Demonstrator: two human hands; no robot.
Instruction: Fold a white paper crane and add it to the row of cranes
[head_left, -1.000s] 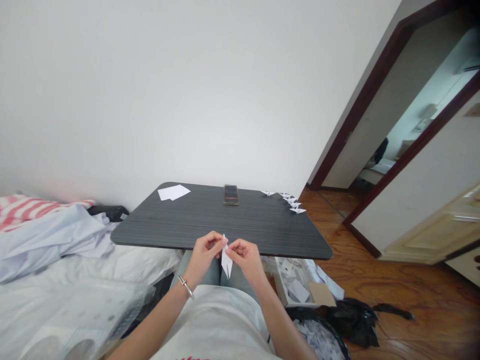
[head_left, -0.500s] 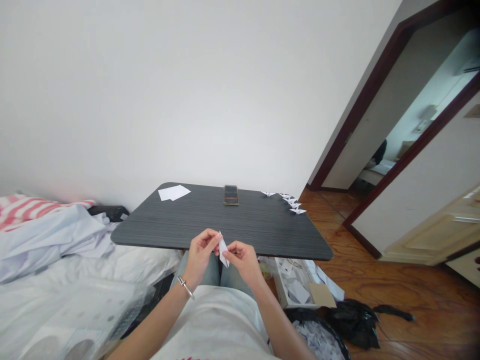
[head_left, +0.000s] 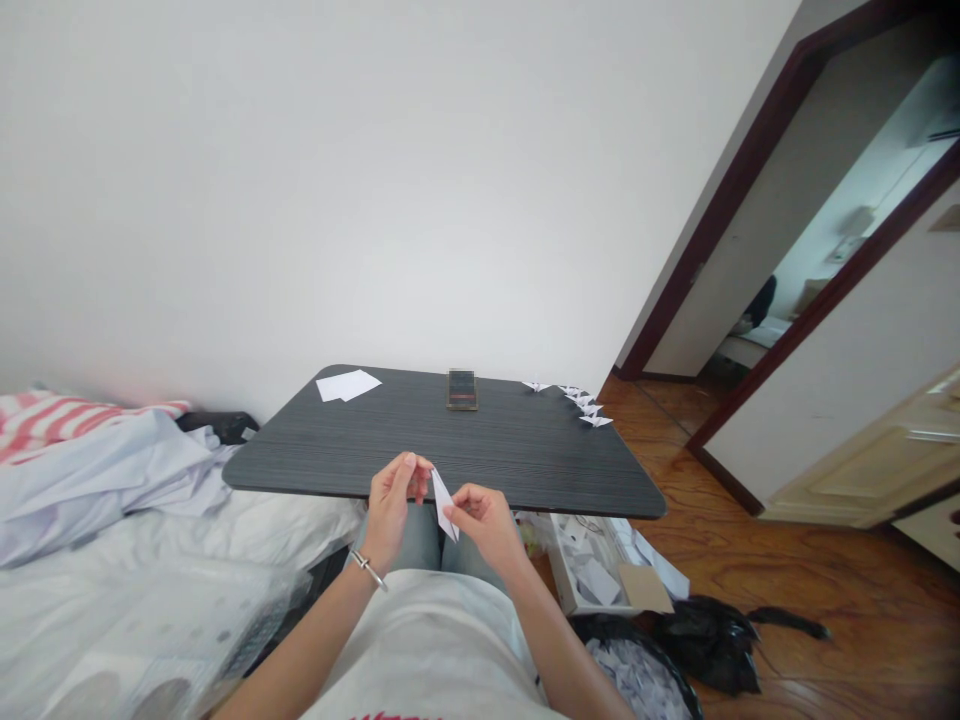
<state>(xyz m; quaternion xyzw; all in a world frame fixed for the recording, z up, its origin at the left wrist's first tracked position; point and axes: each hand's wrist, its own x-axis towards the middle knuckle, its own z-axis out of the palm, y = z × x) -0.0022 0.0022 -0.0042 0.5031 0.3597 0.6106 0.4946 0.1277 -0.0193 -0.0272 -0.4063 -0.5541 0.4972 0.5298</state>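
Note:
A narrow piece of folded white paper with a pointed upper tip is pinched at its right side by my right hand. My left hand, a silver bangle on its wrist, is just left of the paper's tip. Its fingers are loosely bent and its thumb is raised away from the paper; a fingertip may still touch the tip. Both hands are over my lap at the near edge of the dark table. Several folded paper cranes stand at the table's right end.
White paper sheets lie at the table's back left, and a phone at its back middle. Below on the right are a white box of papers and a black bag. A bed with clothes is at left.
My left hand has let go of the folded paper and shifted slightly left, its thumb lifting. The right hand keeps its pinch, and more of the paper's upper part now shows.

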